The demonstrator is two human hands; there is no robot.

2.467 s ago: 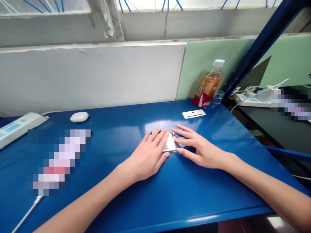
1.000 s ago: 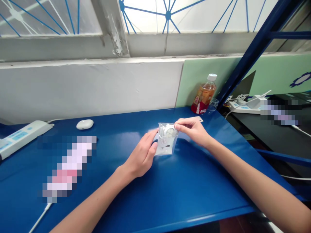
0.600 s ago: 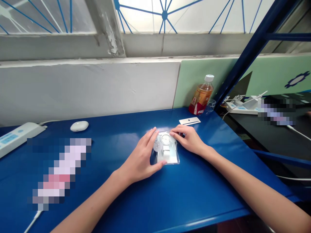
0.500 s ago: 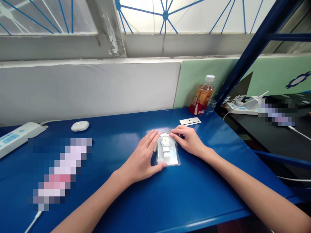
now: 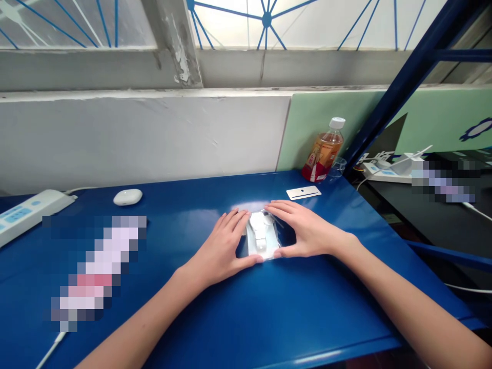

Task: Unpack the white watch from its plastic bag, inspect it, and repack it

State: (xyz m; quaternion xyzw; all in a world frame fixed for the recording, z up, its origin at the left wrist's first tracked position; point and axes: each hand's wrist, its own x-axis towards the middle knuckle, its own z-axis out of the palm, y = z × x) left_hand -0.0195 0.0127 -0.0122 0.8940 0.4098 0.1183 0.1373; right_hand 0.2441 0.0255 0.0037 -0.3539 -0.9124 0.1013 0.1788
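A clear plastic bag with a white wristwatch (image 5: 261, 240) inside lies flat on the blue table (image 5: 269, 318). My left hand (image 5: 221, 251) rests on the table at the bag's left side, fingers stretched forward and thumb touching its near edge. My right hand (image 5: 307, 233) arches over the right side, fingertips at the far edge and thumb at the near corner. Both hands frame the bag with spread fingers and neither lifts it.
A white card (image 5: 303, 192) lies just beyond my right hand. An orange drink bottle (image 5: 325, 151) and a small clear cup (image 5: 339, 165) stand at the back right by a blue post (image 5: 403, 77). A white earbud case (image 5: 127, 197) and a power strip (image 5: 26, 212) sit at the left.
The bag was lifted and held upright between both hands a second ago. It has since been laid flat, and my right hand has spread over its right side.
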